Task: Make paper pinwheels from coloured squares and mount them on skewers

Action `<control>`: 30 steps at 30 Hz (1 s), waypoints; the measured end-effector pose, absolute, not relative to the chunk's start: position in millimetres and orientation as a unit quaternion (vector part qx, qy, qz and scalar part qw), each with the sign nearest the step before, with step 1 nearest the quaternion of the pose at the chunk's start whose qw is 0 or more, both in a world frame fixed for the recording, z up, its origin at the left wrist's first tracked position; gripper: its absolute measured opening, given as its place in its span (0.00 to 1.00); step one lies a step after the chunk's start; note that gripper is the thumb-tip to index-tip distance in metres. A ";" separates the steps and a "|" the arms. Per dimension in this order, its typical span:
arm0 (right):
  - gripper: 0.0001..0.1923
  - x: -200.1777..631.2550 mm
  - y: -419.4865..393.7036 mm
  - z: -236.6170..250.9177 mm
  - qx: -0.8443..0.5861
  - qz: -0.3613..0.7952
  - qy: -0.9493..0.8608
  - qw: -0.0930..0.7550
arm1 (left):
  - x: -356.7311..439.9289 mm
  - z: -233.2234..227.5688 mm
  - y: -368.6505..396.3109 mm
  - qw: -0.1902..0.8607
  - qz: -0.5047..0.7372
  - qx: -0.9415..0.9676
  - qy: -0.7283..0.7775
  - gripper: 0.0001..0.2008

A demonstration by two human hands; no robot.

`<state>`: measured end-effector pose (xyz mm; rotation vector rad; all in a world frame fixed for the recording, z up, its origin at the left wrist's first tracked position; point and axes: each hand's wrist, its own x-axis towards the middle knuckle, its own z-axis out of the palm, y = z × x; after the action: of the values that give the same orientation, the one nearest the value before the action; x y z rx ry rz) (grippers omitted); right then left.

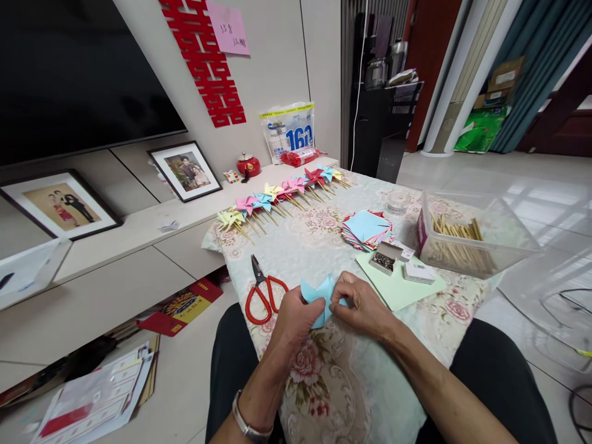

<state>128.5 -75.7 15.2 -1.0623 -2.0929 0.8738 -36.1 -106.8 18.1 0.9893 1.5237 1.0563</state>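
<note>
My left hand (293,320) and my right hand (361,302) both pinch a light blue folded paper piece (317,293) just above the floral tablecloth (324,240). The paper's corners are bent toward its middle, between my fingertips. Red-handled scissors (261,295) lie shut on the cloth just left of my left hand. A light green paper sheet (398,287) lies right of my right hand, with a small open box of pins (385,259) and a small white box (419,272) on it.
A row of finished paper pinwheels on sticks (277,196) lines the table's far left edge. A stack of coloured paper squares (367,229) and a clear tub of wooden sticks (462,237) stand farther back. A low shelf with framed photos (185,171) runs at left.
</note>
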 end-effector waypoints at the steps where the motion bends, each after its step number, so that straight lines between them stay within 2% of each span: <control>1: 0.08 128.4 -75.7 15.0 -0.403 0.329 -0.795 0.312 | -35.7 18.4 -106.7 0.495 0.436 0.409 0.630 0.06; 30: 0.09 126.5 -75.4 9.8 -0.404 0.299 -0.818 0.280 | -36.0 5.8 -107.4 0.473 0.427 0.462 0.617 0.04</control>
<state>126.5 -75.4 9.8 -1.0839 -2.1930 0.8012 -36.0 -107.4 5.8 1.1309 1.5089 1.0459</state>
